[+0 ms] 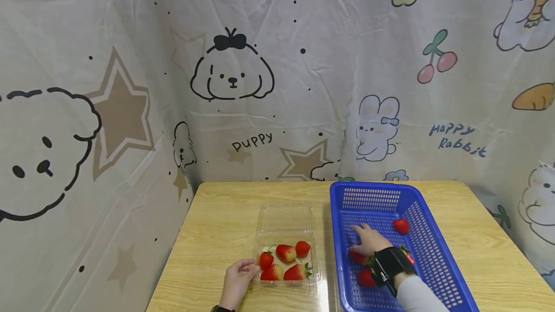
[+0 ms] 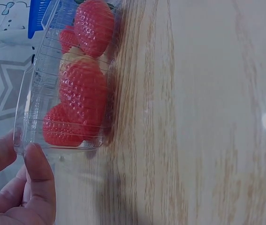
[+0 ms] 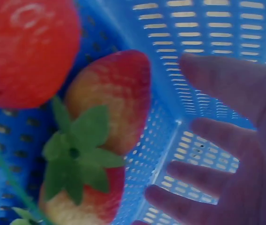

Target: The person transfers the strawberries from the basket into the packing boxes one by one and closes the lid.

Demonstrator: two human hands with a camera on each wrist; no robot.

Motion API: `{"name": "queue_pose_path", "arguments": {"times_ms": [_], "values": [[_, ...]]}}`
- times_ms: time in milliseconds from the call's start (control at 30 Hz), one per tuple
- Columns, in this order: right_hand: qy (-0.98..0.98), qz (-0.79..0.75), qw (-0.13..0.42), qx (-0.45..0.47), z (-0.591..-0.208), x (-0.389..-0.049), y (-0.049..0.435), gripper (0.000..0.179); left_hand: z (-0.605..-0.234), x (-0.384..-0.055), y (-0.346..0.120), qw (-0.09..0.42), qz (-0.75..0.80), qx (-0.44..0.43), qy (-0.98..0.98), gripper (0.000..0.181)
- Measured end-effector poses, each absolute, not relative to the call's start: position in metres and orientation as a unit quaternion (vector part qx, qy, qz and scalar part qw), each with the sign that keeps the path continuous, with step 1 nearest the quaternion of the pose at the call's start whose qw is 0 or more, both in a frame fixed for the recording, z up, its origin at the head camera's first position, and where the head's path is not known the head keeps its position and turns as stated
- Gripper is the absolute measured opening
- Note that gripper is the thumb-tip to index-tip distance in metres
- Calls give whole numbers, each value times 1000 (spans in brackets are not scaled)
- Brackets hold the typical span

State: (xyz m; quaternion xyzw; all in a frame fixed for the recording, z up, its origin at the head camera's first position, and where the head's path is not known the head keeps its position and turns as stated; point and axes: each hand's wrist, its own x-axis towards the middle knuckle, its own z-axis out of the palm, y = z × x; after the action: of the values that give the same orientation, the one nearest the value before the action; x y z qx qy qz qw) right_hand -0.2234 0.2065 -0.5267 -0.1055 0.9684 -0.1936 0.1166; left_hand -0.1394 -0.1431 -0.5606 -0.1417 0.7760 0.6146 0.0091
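Observation:
My left hand (image 1: 238, 279) pinches the near left corner of a clear plastic box (image 1: 315, 254); in the left wrist view the thumb and a finger (image 2: 40, 164) are on its rim. Several strawberries lie inside, among them a red-and-yellow one (image 1: 285, 253) and a small red one (image 1: 302, 248). My right hand (image 1: 372, 240) reaches into a blue basket (image 1: 373, 200) with its fingers spread and nothing between them. Below and beside it lie strawberries (image 1: 366, 278). The right wrist view shows a yellow-and-red strawberry (image 3: 109, 98) with green leaves, close to the thumb side.
Another red strawberry (image 1: 401, 226) lies by the basket's right wall. The box's clear lid (image 1: 284, 218) is folded back behind it on the wooden table (image 1: 208, 235). A printed curtain (image 1: 269, 85) hangs behind the table and along the left side.

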Motion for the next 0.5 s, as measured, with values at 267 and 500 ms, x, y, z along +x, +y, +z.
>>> {"name": "queue_pose_path", "arguments": {"times_ms": [267,500], "values": [[957,-220,159,-98,-535,-217,212,50,-560,-138,-143,3,614,-133,778,30],[952,-237,162,-104,-525,-211,216,42,-561,-139,-142,5,614,-135,777,30]]}}
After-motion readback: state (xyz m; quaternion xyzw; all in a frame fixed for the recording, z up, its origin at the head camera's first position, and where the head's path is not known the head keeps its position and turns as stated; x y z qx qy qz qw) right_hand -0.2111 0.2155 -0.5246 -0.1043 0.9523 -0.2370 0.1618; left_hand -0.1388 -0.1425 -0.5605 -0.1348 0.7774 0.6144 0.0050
